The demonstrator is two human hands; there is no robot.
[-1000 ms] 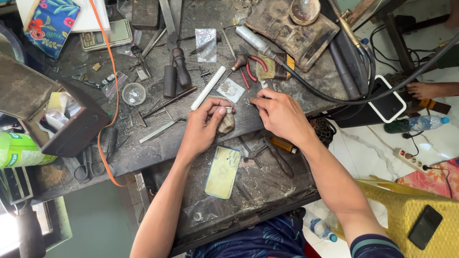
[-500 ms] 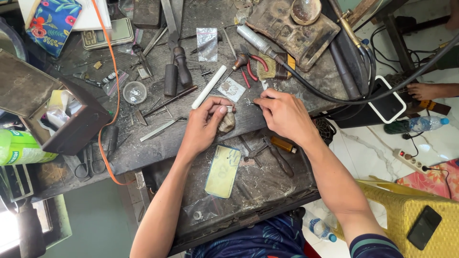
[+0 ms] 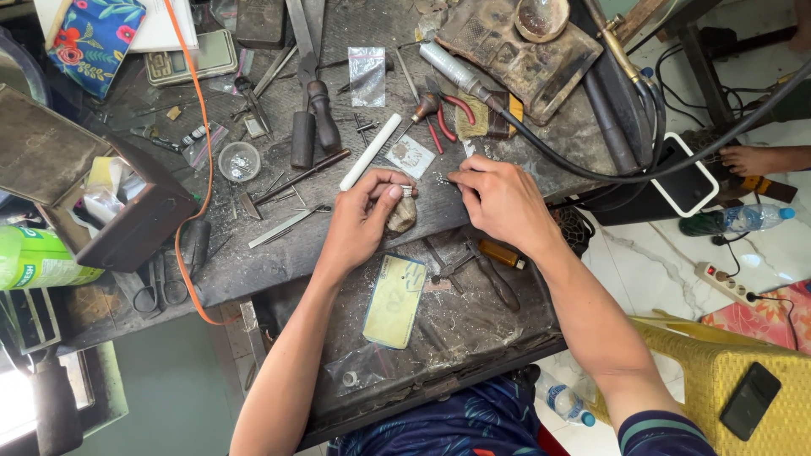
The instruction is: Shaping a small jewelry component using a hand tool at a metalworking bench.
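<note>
Grey, scarred workbench (image 3: 279, 253) fills my one head view, and I log it as follows. Left hand (image 3: 365, 218): fingers curled tight round a small pale stone-like lump (image 3: 402, 215) at the bench's front edge, thumb pressing a tiny ring-shaped piece on top of it. Right hand (image 3: 500, 198): fingertips pinched narrow on a thin silvery bit, too small for me to identify, just right of the lump. White rod (image 3: 370, 152): lying slantwise just above my left hand. Red-handled pliers (image 3: 443, 114): beyond the hands, near a dark hose torch (image 3: 460, 72). Small round dish (image 3: 239, 162): well left, among files and tweezers. Yellowish flat plate (image 3: 394, 301): on the lower tray beneath the hands, beside dark pliers (image 3: 486, 274). Orange cord (image 3: 205, 160): running down the left side. Green bottle (image 3: 42, 257): at the far left edge.
</note>
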